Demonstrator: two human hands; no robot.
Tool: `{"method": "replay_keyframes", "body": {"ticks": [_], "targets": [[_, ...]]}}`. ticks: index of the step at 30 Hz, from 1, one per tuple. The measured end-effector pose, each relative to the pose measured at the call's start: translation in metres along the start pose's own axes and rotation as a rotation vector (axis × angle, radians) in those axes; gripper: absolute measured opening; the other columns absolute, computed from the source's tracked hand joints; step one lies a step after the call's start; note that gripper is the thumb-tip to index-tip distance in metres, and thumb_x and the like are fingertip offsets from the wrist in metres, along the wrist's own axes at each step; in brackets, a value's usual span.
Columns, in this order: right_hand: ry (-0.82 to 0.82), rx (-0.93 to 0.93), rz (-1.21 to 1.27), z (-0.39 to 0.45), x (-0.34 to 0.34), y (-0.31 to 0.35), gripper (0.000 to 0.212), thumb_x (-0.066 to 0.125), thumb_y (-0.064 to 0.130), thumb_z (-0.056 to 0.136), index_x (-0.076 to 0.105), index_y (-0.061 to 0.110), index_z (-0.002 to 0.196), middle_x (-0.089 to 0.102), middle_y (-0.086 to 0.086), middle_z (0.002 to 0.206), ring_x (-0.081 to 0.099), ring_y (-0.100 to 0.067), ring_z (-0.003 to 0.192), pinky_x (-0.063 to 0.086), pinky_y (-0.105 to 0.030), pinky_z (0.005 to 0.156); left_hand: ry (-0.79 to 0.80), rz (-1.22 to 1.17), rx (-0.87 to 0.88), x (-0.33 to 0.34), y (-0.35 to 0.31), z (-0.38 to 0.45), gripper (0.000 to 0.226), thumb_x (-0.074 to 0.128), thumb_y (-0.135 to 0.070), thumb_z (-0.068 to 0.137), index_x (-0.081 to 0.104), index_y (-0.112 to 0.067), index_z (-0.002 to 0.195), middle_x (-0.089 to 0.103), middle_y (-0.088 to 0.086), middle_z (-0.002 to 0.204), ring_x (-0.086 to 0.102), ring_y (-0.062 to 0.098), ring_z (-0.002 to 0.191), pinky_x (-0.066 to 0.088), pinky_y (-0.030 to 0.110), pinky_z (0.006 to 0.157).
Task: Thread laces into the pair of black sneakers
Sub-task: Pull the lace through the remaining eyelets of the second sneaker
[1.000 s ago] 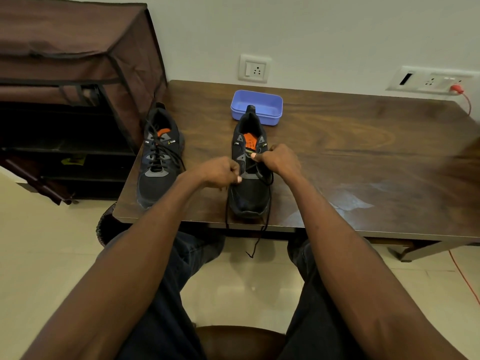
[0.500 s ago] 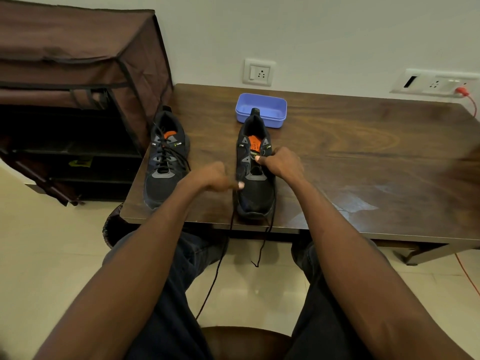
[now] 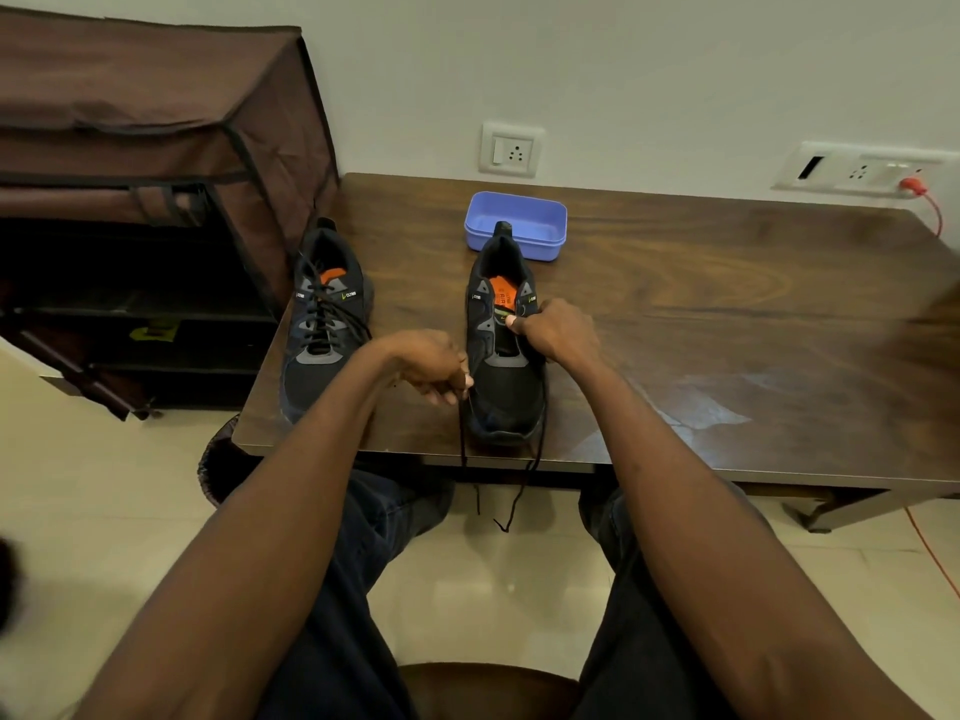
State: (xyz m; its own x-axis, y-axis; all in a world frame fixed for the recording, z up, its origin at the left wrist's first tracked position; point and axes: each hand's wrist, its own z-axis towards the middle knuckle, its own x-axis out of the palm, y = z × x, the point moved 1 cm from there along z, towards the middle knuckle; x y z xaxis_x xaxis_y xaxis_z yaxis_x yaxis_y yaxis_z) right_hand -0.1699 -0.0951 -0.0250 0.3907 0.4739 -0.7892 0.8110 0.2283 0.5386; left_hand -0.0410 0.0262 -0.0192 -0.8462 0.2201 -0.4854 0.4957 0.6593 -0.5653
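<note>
Two black sneakers with orange insoles stand on a dark wooden table (image 3: 675, 314), toes toward me. The left sneaker (image 3: 324, 324) has a black lace crossed through its eyelets. The right sneaker (image 3: 501, 345) has open upper eyelets, and its black lace (image 3: 462, 439) hangs off the table's front edge in two strands. My left hand (image 3: 431, 366) is beside the shoe's left side, fingers pinched on one strand. My right hand (image 3: 556, 332) grips the shoe's right eyelet edge, thumb at the tongue.
A blue plastic tub (image 3: 517, 226) sits behind the right sneaker. A brown fabric shoe rack (image 3: 156, 189) stands against the table's left side. Wall sockets (image 3: 511, 150) and an orange cable (image 3: 930, 205) are on the wall behind. My knees are under the table edge.
My left hand has moved down and back along the shoe's side, drawing the lace through. The long loose strand hanging to the floor is shorter now. The right hand stays on the shoe.
</note>
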Motion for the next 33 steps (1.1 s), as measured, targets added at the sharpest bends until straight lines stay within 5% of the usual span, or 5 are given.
{"method": "replay_keyframes", "body": {"ticks": [10,15,20,27,33], "targets": [[0.133,0.028,0.012,-0.007,-0.016,-0.007,0.032,0.07,0.043,0.088,0.054,0.017,0.076,0.063,-0.002,0.083,0.062,-0.019,0.079,0.052,-0.032,0.07,-0.13,0.104,-0.035,-0.001,0.006,0.002,0.008,0.06,-0.013,0.095,0.064,-0.011,0.088,0.067,0.006,0.082,0.062,0.014,0.073,0.05,0.023,0.065],[0.422,0.201,-0.013,-0.009,-0.016,-0.015,0.023,0.076,0.022,0.085,0.059,0.006,0.087,0.061,-0.008,0.082,0.057,-0.017,0.069,0.054,-0.032,0.074,-0.183,-0.032,0.093,-0.003,-0.001,0.005,0.018,0.066,-0.023,0.093,0.062,-0.01,0.081,0.066,0.004,0.071,0.061,0.012,0.063,0.05,0.023,0.06],[0.419,0.176,-0.011,-0.009,-0.015,-0.013,0.007,0.064,0.009,0.093,0.06,0.003,0.096,0.063,-0.012,0.085,0.058,-0.017,0.065,0.057,-0.031,0.074,-0.168,-0.063,0.116,0.004,-0.014,0.006,0.021,0.073,-0.027,0.086,0.058,-0.013,0.083,0.064,0.003,0.071,0.059,0.012,0.062,0.049,0.023,0.059],[0.436,0.141,0.101,-0.019,-0.027,-0.012,0.012,0.051,0.006,0.097,0.061,0.0,0.095,0.067,-0.014,0.084,0.063,-0.018,0.062,0.057,-0.029,0.067,-0.252,0.112,0.065,0.018,-0.018,0.004,0.034,0.083,-0.032,0.075,0.053,-0.016,0.082,0.064,0.006,0.085,0.06,0.02,0.079,0.053,0.037,0.078],[0.448,0.148,0.174,-0.025,-0.033,-0.012,0.01,0.054,0.007,0.097,0.061,0.002,0.092,0.067,-0.012,0.081,0.061,-0.016,0.062,0.055,-0.028,0.066,-0.287,0.114,0.024,0.015,-0.022,0.0,0.029,0.08,-0.031,0.079,0.058,-0.012,0.079,0.064,0.005,0.076,0.059,0.016,0.068,0.049,0.029,0.062]]}}
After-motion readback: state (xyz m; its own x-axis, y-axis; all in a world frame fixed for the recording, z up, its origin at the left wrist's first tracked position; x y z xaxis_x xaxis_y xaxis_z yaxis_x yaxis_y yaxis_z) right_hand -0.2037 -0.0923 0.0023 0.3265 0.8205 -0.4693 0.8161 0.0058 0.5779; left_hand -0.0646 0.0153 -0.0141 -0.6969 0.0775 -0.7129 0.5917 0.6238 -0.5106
